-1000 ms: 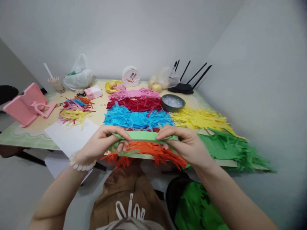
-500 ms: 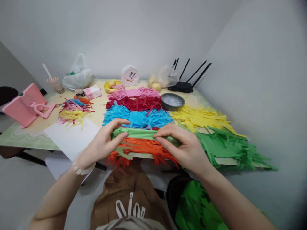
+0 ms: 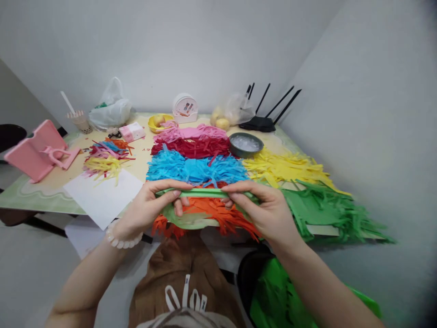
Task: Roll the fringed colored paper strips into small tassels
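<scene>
Green paper strip: a long, narrow folded band of light green paper. It is stretched level between both hands, directly above the orange fringe. A wider curved flap of it sags in front of that fringe.
Left hand: palm turned inward, with a bead bracelet on the wrist. Its grip pinches the strip's left end, thumb on top and fingertips curled underneath.
Right hand: mirrors the left, knuckles up. Its grip is closed on the strip's right end, thumb and forefinger pressed along the fold.
Orange fringe: a heap of cut strips at the near edge of the worktop, hanging over it.
Green fringe: right of the orange fringe, a darker green, spilling off the corner.
White sheet: left of the orange fringe, lying flat.
Blue fringe: just behind the orange fringe.
Yellow fringe: behind and right of it.
Red fringe, pink fringe: stacked in rows farther behind it.
Grey bowl: far behind the orange fringe, beside the red row.
</scene>
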Demonstrator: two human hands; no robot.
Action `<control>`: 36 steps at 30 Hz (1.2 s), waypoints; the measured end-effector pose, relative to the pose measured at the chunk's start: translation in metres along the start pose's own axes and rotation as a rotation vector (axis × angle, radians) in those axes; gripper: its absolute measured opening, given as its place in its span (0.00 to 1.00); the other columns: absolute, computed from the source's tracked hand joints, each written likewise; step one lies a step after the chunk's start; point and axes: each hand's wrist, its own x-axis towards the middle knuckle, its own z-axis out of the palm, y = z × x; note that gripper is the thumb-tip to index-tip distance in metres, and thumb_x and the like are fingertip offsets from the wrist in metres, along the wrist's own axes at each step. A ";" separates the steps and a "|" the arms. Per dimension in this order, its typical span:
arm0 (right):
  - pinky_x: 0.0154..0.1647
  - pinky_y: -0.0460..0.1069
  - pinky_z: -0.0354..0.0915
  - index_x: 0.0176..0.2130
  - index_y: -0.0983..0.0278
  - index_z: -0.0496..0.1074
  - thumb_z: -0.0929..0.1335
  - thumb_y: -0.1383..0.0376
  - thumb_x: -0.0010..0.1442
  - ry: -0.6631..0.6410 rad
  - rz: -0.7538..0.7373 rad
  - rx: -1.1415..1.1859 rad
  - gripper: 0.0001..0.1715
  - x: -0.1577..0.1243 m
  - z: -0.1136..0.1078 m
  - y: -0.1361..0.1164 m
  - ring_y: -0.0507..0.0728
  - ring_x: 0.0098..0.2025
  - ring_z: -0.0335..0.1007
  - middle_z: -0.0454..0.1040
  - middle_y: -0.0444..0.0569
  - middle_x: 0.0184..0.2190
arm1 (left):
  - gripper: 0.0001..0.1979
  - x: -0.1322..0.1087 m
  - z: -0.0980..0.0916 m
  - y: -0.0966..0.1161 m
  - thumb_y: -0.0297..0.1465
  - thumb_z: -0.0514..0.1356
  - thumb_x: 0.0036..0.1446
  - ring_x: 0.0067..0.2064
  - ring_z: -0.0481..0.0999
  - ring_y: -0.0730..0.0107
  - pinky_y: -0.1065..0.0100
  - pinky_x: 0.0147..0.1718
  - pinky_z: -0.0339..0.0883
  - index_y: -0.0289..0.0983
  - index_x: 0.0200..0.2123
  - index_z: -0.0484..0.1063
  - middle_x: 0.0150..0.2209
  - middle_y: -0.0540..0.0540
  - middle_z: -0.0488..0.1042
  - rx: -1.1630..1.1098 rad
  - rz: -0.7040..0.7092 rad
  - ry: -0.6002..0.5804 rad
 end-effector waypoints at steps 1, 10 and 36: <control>0.33 0.47 0.75 0.38 0.61 0.80 0.70 0.65 0.62 -0.004 0.002 0.027 0.06 0.000 0.000 0.003 0.53 0.29 0.78 0.80 0.46 0.29 | 0.09 0.000 0.000 -0.002 0.32 0.63 0.60 0.26 0.76 0.75 0.72 0.31 0.70 0.34 0.40 0.79 0.30 0.46 0.79 -0.032 0.010 -0.002; 0.35 0.50 0.74 0.33 0.61 0.78 0.66 0.73 0.59 -0.013 -0.312 -0.181 0.12 0.000 0.001 -0.006 0.55 0.33 0.77 0.80 0.48 0.30 | 0.12 -0.001 0.004 0.000 0.36 0.65 0.58 0.25 0.75 0.75 0.74 0.27 0.70 0.35 0.31 0.69 0.28 0.48 0.78 -0.008 -0.017 0.060; 0.34 0.46 0.75 0.36 0.57 0.84 0.73 0.68 0.58 -0.162 0.025 0.286 0.07 0.015 0.005 0.018 0.53 0.32 0.80 0.83 0.46 0.31 | 0.04 0.009 0.003 -0.017 0.26 0.68 0.49 0.26 0.80 0.72 0.75 0.28 0.75 0.37 0.31 0.84 0.27 0.46 0.82 -0.269 -0.102 0.092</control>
